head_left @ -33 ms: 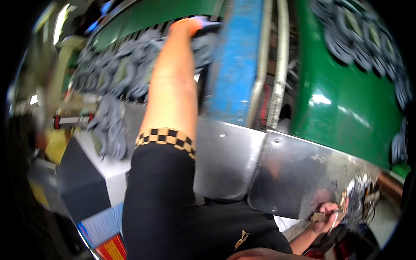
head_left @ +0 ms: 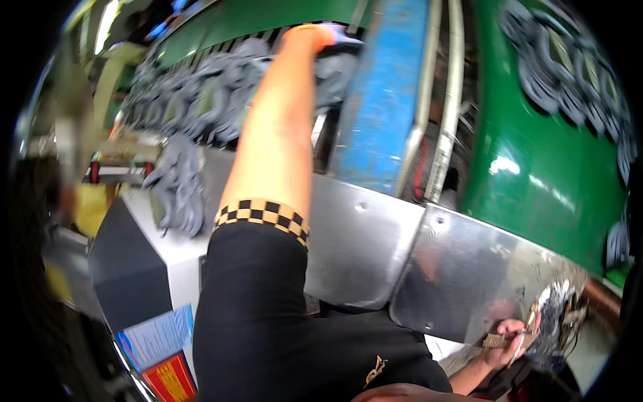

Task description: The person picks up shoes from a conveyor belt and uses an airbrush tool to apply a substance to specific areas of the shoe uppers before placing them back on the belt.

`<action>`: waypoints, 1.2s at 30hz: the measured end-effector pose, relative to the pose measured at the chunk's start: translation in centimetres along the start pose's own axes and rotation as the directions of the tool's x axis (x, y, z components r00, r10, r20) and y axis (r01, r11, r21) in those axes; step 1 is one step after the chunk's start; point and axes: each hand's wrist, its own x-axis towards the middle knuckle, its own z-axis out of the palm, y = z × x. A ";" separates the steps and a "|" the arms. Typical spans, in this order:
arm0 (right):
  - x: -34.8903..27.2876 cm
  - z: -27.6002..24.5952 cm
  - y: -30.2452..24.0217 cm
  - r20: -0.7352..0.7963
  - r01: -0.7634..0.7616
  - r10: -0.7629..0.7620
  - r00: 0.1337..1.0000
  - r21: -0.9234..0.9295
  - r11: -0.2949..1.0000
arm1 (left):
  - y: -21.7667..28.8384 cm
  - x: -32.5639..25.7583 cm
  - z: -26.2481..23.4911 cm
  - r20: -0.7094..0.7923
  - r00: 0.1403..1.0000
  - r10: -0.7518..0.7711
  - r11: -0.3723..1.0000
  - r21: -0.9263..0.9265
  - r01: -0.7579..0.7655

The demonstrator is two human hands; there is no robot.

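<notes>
My left arm stretches far ahead, over a row of grey shoe parts [head_left: 177, 97] on the green surface. At its end my left hand [head_left: 323, 36] is smeared by motion and glare, beside the blue beam [head_left: 382, 100]; its fingers cannot be read, nor whether they hold anything. The grey pieces look like soles or uppers; I cannot tell which. My right hand [head_left: 507, 345] is low at the right, closed round a small brush [head_left: 495, 340] with brown bristles. A thin pale stick also shows by its fingers, over the metal plate's right end.
Two metal plates [head_left: 362, 251] span the front. A green belt [head_left: 529, 181] at the right carries more grey parts [head_left: 556, 74]. Pale pipes [head_left: 447, 107] run beside the beam. At the left, grey parts [head_left: 177, 184] lie on a white-and-dark box [head_left: 134, 261].
The whole view has shifted slightly, so most things sit further right. My left arm stays stretched out by the beam, and my right hand keeps the brush.
</notes>
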 end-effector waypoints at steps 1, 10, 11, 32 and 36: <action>0.1 -0.1 0.1 0.022 0.002 -0.003 1.000 0.013 1.000 | 0.3 -1.5 -1.6 0.091 0.995 0.031 0.997 0.066 -0.037; 0.5 1.3 -0.8 0.119 -0.012 0.008 0.993 0.036 0.999 | 1.4 -26.5 -12.2 -0.428 0.782 0.452 0.892 0.225 -0.392; 0.4 1.2 -0.7 0.108 -0.013 0.008 0.994 0.053 0.998 | 2.4 -30.0 -11.7 -0.462 0.765 0.449 0.892 0.180 -0.415; -6.4 -0.3 -2.9 0.201 0.141 -0.144 0.969 0.029 0.990 | 16.9 -49.2 -9.5 -0.892 0.391 0.227 0.364 -0.295 -0.883; -8.0 0.0 -3.3 0.305 0.169 -0.179 0.935 0.057 0.984 | 17.8 -49.7 -8.9 -0.924 0.293 0.244 0.293 -0.218 -0.931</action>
